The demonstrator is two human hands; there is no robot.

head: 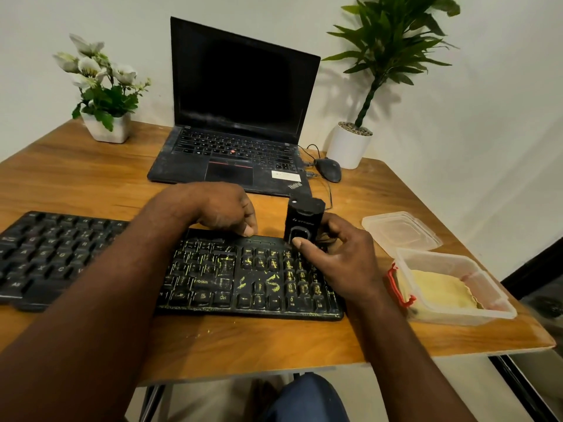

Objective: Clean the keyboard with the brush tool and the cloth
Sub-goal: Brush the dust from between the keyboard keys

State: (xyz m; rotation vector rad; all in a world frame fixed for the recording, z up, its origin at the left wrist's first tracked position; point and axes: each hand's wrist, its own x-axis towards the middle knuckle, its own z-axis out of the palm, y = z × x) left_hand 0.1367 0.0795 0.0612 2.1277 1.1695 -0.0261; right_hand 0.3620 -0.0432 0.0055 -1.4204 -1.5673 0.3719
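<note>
Forearms (91,315) cross the counter (76,178) edge. Right grip (332,257) wraps the black brush tool (304,220), upright on the number pad of the crumb-strewn keyboard (259,287), seemingly to sweep it. Left grip (222,208) curls at its far edge, likely steadying, hold unclear. Yellow cloth (438,287) waits in a plastic tub (463,316).

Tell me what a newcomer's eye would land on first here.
The keyboard at centre front, speckled with yellow grit. The right hand holds a black brush tool upright at its right end, the left hand at its far edge. A dark-screened laptop stands behind.
</note>
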